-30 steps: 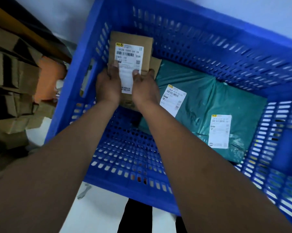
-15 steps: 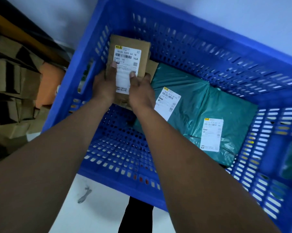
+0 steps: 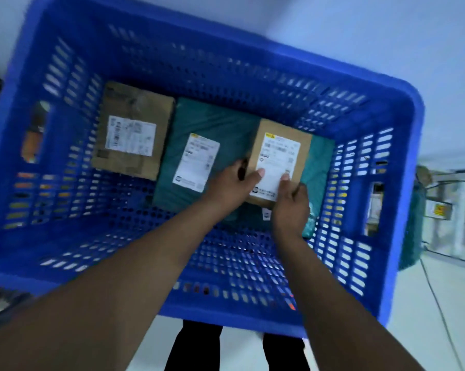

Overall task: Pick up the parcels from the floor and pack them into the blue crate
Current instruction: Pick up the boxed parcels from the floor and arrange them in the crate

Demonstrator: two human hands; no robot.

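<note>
The blue crate [image 3: 397,145] fills most of the head view. Inside it, both my hands hold a small brown box [image 3: 279,145] with a white label, over the right part of the green bag parcels [image 3: 212,121]. My left hand [image 3: 228,186] grips its left edge, thumb on the label. My right hand [image 3: 290,204] grips its lower right corner. A larger brown box [image 3: 135,113] with a white label lies flat in the crate's far left corner. A green bag's white label [image 3: 196,162] shows between the two boxes.
White floor [image 3: 424,311] lies to the right of the crate, crossed by a thin cable [image 3: 440,303]. A green bag [image 3: 413,231] hangs outside the crate's right wall. My dark trouser legs [image 3: 193,346] show below the near rim.
My hands have carried the small brown box from the crate's left side to its right side, over the green bags. A larger brown box is now uncovered at the far left.
</note>
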